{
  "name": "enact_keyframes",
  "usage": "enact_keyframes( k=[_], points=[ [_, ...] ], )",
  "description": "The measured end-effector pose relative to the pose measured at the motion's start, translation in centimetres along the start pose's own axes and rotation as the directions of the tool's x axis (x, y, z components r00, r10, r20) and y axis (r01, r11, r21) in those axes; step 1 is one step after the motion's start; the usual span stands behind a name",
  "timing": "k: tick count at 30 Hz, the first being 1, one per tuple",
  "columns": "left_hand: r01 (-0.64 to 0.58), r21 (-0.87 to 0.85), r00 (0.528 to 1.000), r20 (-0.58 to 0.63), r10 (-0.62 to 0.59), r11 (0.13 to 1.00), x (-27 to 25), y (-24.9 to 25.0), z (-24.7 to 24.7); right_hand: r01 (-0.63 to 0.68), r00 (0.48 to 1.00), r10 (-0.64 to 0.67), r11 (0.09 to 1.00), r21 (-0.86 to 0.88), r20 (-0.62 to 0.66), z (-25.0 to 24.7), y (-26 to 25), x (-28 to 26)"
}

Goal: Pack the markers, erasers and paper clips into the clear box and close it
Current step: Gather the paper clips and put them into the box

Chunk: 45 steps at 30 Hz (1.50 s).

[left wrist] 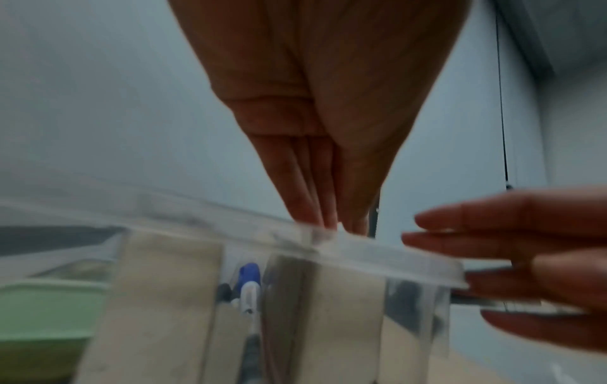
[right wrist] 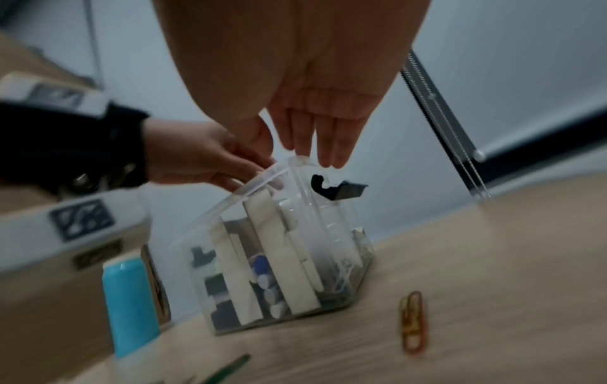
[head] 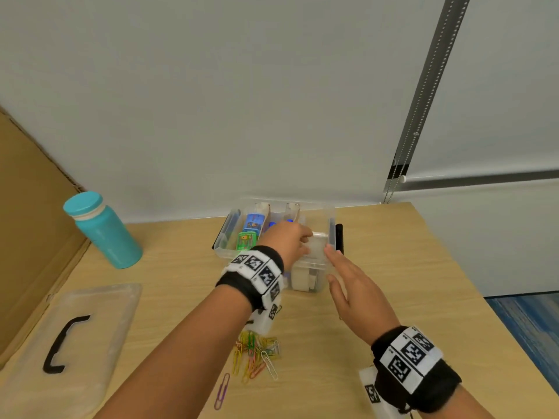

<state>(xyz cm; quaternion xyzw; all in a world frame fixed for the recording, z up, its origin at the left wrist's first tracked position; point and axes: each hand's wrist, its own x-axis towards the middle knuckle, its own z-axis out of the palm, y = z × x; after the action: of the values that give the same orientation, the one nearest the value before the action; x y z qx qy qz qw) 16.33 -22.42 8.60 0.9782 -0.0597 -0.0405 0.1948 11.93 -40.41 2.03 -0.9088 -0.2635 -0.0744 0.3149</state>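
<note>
The clear box (head: 331, 225) stands open at the far middle of the table, split by white dividers. A blue eraser (head: 253, 222) and a green eraser (head: 246, 241) lie in its left part, and blue-capped markers (head: 289, 220) in the middle. My left hand (head: 308, 240) reaches over the box and pinches its near rim (left wrist: 394, 257) at the right compartment. My right hand (head: 332, 266) is flat with straight fingers, its tips at the box's near right corner (right wrist: 300, 159). Several coloured paper clips (head: 257, 352) lie loose on the table under my left forearm.
The clear lid (head: 90, 328) with a black handle lies at the near left. A teal bottle (head: 102, 231) stands left of the box beside a cardboard sheet (head: 27, 222). A black latch (head: 339, 237) hangs on the box's right side. The table edge runs along the right.
</note>
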Motion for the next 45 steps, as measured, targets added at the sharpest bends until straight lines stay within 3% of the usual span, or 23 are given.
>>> enact_keyframes(
  k=[2, 4, 5, 8, 10, 13, 17, 20, 23, 26, 28, 31, 35, 39, 45],
  points=[
    [-0.035, -0.101, 0.987, -0.157, 0.018, 0.994, -2.8, -1.0, -0.8, -0.105, 0.992, 0.114, 0.982, 0.158, -0.047, 0.0, 0.4, -0.5],
    [-0.043, -0.121, 0.956, -0.294, 0.006, 0.992, -6.0, -2.7, -0.9, -0.213, 0.967, 0.233, 0.961, 0.175, -0.107, 0.7, 1.4, -1.4],
    [-0.028, -0.115, 0.943, -0.334, -0.012, 0.993, -7.6, -3.9, -0.5, -0.293, 0.949, 0.305, 0.945, 0.146, -0.075, 1.2, 2.0, -2.0],
    [0.111, -0.089, 0.943, -0.304, -0.133, 0.99, -11.5, -8.7, 1.8, -0.5, 0.839, 0.493, 0.865, -0.027, 0.229, 3.6, 2.6, -4.0],
    [0.205, -0.021, 0.967, -0.152, -0.205, 0.979, -12.6, -11.9, 4.1, -0.482, 0.783, 0.509, 0.86, -0.167, 0.359, 5.3, 2.0, -4.7],
    [0.247, 0.066, 0.966, 0.064, -0.251, 0.967, -13.2, -14.2, 6.7, -0.389, 0.78, 0.464, 0.885, -0.255, 0.421, 7.0, -0.6, -4.7],
    [0.21, 0.121, 0.966, 0.129, -0.225, 0.97, -13.4, -13.5, 7.7, -0.192, 0.809, 0.278, 0.958, -0.214, 0.517, 8.8, -3.8, -4.2],
    [0.152, 0.147, 0.962, 0.206, -0.18, 0.977, -14.2, -12.9, 7.6, -0.078, 0.798, 0.144, 0.988, -0.136, 0.586, 10.0, -5.1, -3.7],
    [0.087, 0.158, 0.952, 0.278, -0.129, 0.984, -15.6, -12.7, 7.4, 0.0, 0.777, 0.066, 0.995, -0.103, 0.626, 10.1, -5.8, -3.3],
    [0.045, 0.154, 0.942, 0.323, -0.094, 0.987, -17.2, -12.8, 7.4, 0.059, 0.792, 0.044, 0.987, -0.149, 0.609, 9.5, -6.3, -3.1],
    [0.061, 0.187, 0.94, 0.321, -0.12, 0.98, -18.1, -13.0, 7.7, 0.043, 0.802, 0.095, 0.975, -0.216, 0.59, 9.3, -6.6, -3.0],
    [0.132, 0.206, 0.943, 0.275, -0.187, 0.97, -18.6, -13.0, 8.1, -0.039, 0.764, 0.188, 0.969, -0.246, 0.617, 9.5, -7.2, -2.7],
    [0.161, 0.052, 0.957, 0.236, -0.169, 0.986, -17.7, -13.4, 8.2, -0.07, 0.749, 0.207, 0.969, -0.236, 0.629, 10.4, -8.7, -2.0],
    [0.172, -0.054, 0.966, 0.205, -0.157, 0.984, -16.6, -13.7, 7.7, -0.04, 0.769, 0.222, 0.953, -0.302, 0.6, 11.0, -10.3, -1.8],
    [0.111, 0.094, 0.977, 0.173, -0.126, 0.989, -15.7, -12.3, 7.3, -0.071, 0.825, 0.233, 0.947, -0.314, 0.515, 11.8, -9.9, -1.4]
  ],
)
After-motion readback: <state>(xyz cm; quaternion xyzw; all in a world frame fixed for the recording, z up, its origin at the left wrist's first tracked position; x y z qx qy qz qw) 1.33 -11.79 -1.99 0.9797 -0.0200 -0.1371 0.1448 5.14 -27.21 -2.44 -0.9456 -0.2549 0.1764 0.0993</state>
